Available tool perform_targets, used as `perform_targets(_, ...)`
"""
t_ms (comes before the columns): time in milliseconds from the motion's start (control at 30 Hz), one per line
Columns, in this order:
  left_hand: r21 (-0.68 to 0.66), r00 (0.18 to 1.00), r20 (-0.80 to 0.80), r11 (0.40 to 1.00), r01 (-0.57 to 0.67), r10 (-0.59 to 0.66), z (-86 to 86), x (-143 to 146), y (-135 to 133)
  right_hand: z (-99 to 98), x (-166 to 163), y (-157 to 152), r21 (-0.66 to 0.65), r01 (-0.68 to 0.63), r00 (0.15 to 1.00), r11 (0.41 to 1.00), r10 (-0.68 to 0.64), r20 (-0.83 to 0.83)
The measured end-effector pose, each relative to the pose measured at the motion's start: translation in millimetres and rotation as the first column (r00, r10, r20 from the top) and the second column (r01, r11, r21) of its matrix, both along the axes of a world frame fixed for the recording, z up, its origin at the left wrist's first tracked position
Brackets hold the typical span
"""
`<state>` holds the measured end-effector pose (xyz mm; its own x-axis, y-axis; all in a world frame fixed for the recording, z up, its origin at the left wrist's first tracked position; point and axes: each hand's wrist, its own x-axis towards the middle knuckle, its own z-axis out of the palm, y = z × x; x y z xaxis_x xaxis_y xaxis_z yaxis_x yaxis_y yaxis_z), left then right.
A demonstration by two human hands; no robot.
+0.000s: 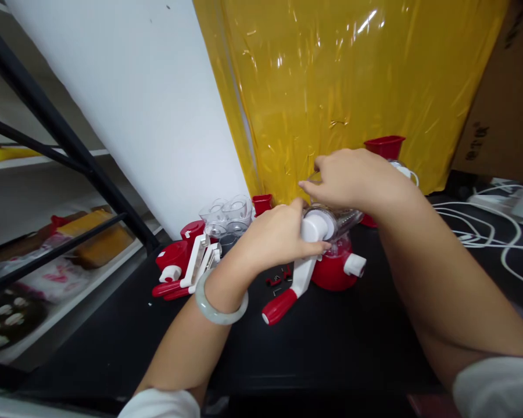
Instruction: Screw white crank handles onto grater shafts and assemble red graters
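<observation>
A hand-crank rotary grater stands in front of me on a red base (335,273), with a white knob (355,265) on its side. Its white crank arm slants down to a red handle (279,306). My left hand (276,235), a pale bangle on the wrist, is closed round the grater's body beside the white crank hub (314,227). Over the top, my right hand (353,177) bends its fingers round the clear upper part, which it mostly hides. A clear housing (348,219) shows below the right palm.
Left of the grater lie clear cups (229,212), red bases (174,255) and white cranks with red handles (168,289). Small red parts (273,281) lie on the black table (331,348). White cables (490,229) run at right; a black-framed shelf (76,154) stands left.
</observation>
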<state>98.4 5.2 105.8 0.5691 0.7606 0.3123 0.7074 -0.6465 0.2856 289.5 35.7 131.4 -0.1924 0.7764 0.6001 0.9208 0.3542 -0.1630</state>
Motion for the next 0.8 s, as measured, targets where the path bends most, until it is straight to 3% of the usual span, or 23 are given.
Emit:
perform_targets(300,-0.044,0.987,-0.110,0.993,0.111,-0.115,10.5,-19.1,6.9,7.2,9.5,-18.8,-0.093,0.013,0.999,0.996,-0.009,0.039)
perform_targets(433,-0.004,0.985,-0.152,0.997,0.079,-0.079,8.2,-16.6,5.3,11.2,15.4,-19.1,-0.104,-0.041,0.999,0.994,0.044,0.028)
perform_targets(567,-0.037,0.993,-0.102,0.998,0.054,-0.057,3.3,-16.9,2.8,14.4,23.0,-26.3,-0.116,-0.083,0.993,0.990,0.073,-0.089)
perform_targets(667,-0.093,0.996,0.041,0.992,0.088,-0.085,-8.7,-20.3,4.2,-0.7,32.7,-37.0,-0.001,-0.070,0.969,0.998,0.067,-0.238)
perform_targets(800,-0.118,0.957,0.287,0.991,0.064,-0.028,-40.1,-22.3,5.7,-52.1,47.4,-47.2,0.159,-0.063,0.851,0.985,0.136,-0.508)
